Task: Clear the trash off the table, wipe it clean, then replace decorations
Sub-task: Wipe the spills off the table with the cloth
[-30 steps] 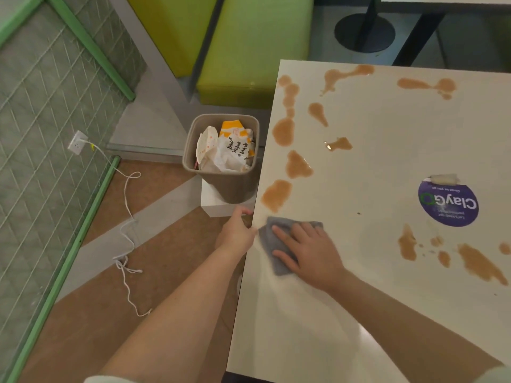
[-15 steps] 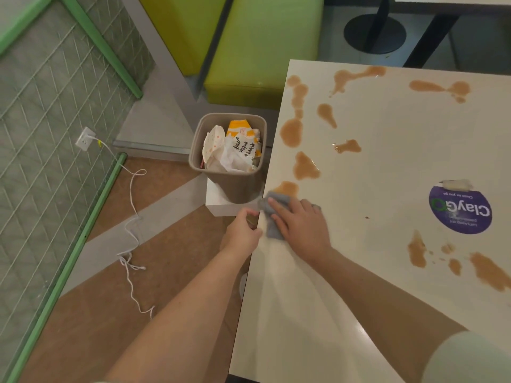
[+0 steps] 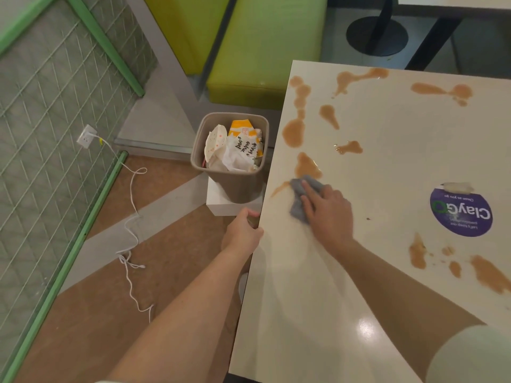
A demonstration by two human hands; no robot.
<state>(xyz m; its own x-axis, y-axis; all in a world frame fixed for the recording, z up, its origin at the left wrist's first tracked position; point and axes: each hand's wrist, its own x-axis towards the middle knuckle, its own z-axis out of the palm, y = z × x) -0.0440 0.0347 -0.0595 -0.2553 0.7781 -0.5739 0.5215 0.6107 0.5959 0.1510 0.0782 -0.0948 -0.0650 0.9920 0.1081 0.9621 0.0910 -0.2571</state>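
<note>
Right hand: lying flat, fingers straight, pressing a grey cloth onto the cream table near its left edge, touching a brown spill. Left hand: gripping the table edge, fingers curling under. Trash bin: sitting beside the table, holding crumpled wrappers. Purple round sticker: lying at right.

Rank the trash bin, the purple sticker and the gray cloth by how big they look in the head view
1. Trash bin, largest.
2. Purple sticker.
3. Gray cloth, smallest as seen, though the right hand covers part of it.
</note>
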